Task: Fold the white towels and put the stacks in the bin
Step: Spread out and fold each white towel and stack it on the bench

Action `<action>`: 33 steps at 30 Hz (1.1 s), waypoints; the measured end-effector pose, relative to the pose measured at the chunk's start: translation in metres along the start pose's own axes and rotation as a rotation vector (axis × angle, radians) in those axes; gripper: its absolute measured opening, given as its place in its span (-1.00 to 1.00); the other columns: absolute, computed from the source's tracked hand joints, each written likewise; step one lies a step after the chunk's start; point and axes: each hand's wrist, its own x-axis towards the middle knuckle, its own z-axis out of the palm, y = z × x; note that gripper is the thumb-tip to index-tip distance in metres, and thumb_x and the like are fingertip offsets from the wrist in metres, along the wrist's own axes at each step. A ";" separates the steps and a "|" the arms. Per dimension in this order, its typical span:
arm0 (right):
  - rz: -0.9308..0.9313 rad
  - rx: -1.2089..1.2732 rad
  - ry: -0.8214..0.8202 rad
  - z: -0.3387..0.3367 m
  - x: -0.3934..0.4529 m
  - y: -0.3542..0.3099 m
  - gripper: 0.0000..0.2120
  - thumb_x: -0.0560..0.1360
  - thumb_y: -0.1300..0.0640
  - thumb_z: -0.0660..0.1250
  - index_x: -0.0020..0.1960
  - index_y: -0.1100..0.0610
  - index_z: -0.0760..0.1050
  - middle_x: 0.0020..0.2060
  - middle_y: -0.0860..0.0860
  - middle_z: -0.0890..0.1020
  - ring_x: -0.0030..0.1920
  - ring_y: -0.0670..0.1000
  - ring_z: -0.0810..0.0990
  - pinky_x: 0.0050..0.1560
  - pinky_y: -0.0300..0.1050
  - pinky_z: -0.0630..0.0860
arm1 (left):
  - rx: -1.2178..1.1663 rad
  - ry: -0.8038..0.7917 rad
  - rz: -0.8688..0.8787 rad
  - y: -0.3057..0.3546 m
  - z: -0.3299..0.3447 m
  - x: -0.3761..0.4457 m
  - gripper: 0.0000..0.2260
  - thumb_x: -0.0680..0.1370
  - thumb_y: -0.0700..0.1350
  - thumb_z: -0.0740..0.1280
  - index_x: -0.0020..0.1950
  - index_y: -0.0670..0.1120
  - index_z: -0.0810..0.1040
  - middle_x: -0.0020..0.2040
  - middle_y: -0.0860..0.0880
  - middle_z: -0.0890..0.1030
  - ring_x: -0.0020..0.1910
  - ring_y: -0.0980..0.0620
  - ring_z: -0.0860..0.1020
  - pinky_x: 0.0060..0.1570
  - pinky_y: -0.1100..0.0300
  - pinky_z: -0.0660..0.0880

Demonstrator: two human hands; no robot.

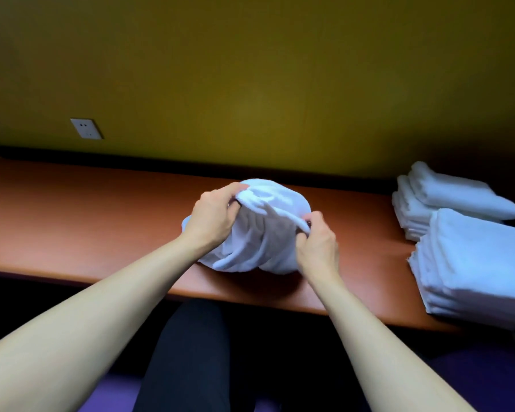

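A crumpled white towel lies bunched in the middle of the reddish-brown table. My left hand grips its upper left edge. My right hand pinches a fold on its right side. Both hands hold the cloth slightly raised while its lower part rests on the table. At the right stand two stacks of folded white towels: a near one by the front edge and a far one behind it. No bin is in view.
A yellow-green wall rises behind the table, with a white wall socket at the left. The table's front edge runs just in front of my dark-clothed legs. Bare tabletop stretches to the left of the towel.
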 end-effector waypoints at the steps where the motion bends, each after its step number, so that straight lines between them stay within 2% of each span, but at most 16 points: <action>1: 0.021 0.007 0.047 -0.009 0.008 -0.005 -0.74 0.44 0.28 0.22 0.07 0.03 0.46 -0.10 0.10 0.63 -0.06 0.26 0.57 -0.14 0.00 0.42 | 0.051 0.031 0.017 -0.002 -0.007 0.005 -0.62 0.55 -0.08 0.18 0.33 0.04 0.58 0.04 -0.07 0.71 0.03 -0.18 0.61 0.05 -0.03 0.51; 4: -0.036 -0.016 0.187 -0.039 0.031 -0.022 -0.66 0.42 0.33 0.19 0.10 0.02 0.47 -0.05 0.09 0.59 -0.05 0.26 0.55 -0.18 -0.02 0.30 | 0.092 0.169 0.128 0.000 -0.030 0.021 -0.65 0.56 -0.24 0.25 0.30 -0.03 0.60 0.09 -0.11 0.63 0.03 -0.21 0.58 0.07 -0.01 0.50; 7: -0.046 -0.065 0.249 -0.062 0.051 -0.037 -0.68 0.42 0.35 0.19 0.09 0.05 0.46 -0.01 0.11 0.52 -0.04 0.28 0.53 -0.16 -0.02 0.30 | 0.121 0.298 0.182 0.013 -0.058 0.035 -0.66 0.55 -0.24 0.25 0.27 -0.04 0.63 0.02 -0.10 0.53 -0.03 -0.16 0.55 0.00 0.04 0.49; 11: -0.036 -0.144 0.259 -0.088 0.064 -0.039 -0.68 0.46 0.33 0.20 0.13 0.05 0.50 0.03 0.14 0.57 0.02 0.29 0.55 -0.07 0.04 0.41 | 0.063 0.349 0.022 0.016 -0.103 0.048 -0.77 0.57 -0.21 0.19 0.12 -0.05 0.59 -0.06 -0.07 0.65 -0.02 -0.18 0.59 -0.07 0.02 0.48; 14: -0.012 -0.154 0.288 -0.108 0.065 -0.037 -0.65 0.44 0.33 0.20 0.15 0.06 0.54 0.00 0.18 0.63 0.02 0.32 0.57 -0.03 0.10 0.49 | 0.038 0.320 -0.150 0.005 -0.130 0.050 -0.87 0.62 -0.17 0.17 0.01 -0.13 0.51 -0.11 -0.09 0.58 -0.03 -0.20 0.54 -0.12 0.06 0.35; 17: 0.016 -0.068 0.303 -0.128 0.063 -0.034 -0.65 0.41 0.32 0.20 0.10 0.04 0.57 -0.07 0.18 0.66 -0.03 0.29 0.59 -0.11 0.01 0.47 | 0.057 0.299 -0.205 0.001 -0.151 0.044 -0.79 0.65 -0.10 0.14 -0.16 -0.10 0.41 -0.15 -0.13 0.53 -0.05 -0.24 0.51 -0.14 0.03 0.32; 20: 0.021 0.017 0.329 -0.147 0.058 -0.034 -0.68 0.39 0.31 0.20 0.03 0.02 0.56 -0.15 0.13 0.65 -0.08 0.24 0.58 -0.17 -0.06 0.41 | 0.105 0.321 -0.211 0.000 -0.172 0.029 -0.67 0.61 0.04 0.29 -0.28 -0.07 0.34 -0.27 -0.11 0.50 -0.14 -0.25 0.50 -0.21 0.02 0.32; 23: -0.008 0.040 0.346 -0.165 0.048 -0.037 -0.74 0.41 0.28 0.23 0.01 0.03 0.55 -0.18 0.11 0.64 -0.08 0.24 0.58 -0.13 -0.03 0.46 | 0.234 0.240 -0.131 -0.005 -0.195 0.009 -0.64 0.53 0.14 0.41 -0.23 -0.03 0.32 -0.29 -0.09 0.53 -0.24 -0.20 0.47 -0.26 0.00 0.38; 27: -0.053 0.091 0.421 -0.195 0.032 -0.042 -0.81 0.45 0.22 0.28 0.00 0.04 0.58 -0.22 0.04 0.62 -0.08 0.22 0.61 -0.11 -0.06 0.46 | 0.453 0.000 -0.029 -0.015 -0.225 -0.014 -0.80 0.56 -0.03 0.36 -0.05 -0.02 0.33 -0.18 -0.10 0.54 -0.18 -0.22 0.48 -0.19 -0.05 0.46; 29: -0.082 0.115 0.465 -0.209 0.023 -0.049 -0.84 0.46 0.16 0.31 0.01 0.04 0.60 -0.21 0.05 0.65 -0.08 0.20 0.64 -0.09 -0.03 0.51 | 0.532 -0.014 -0.066 -0.024 -0.237 -0.025 -0.89 0.57 -0.07 0.33 0.03 0.00 0.41 -0.11 -0.13 0.56 -0.13 -0.22 0.51 -0.15 -0.03 0.50; 33: -0.144 0.140 0.474 -0.228 -0.001 -0.070 -0.77 0.48 0.04 0.30 0.09 0.01 0.65 -0.12 0.06 0.71 -0.06 0.14 0.66 -0.02 0.01 0.58 | 0.691 0.055 -0.267 -0.050 -0.245 -0.058 -0.94 0.57 -0.08 0.32 0.01 0.04 0.57 0.02 -0.16 0.62 0.00 -0.24 0.58 -0.08 0.04 0.48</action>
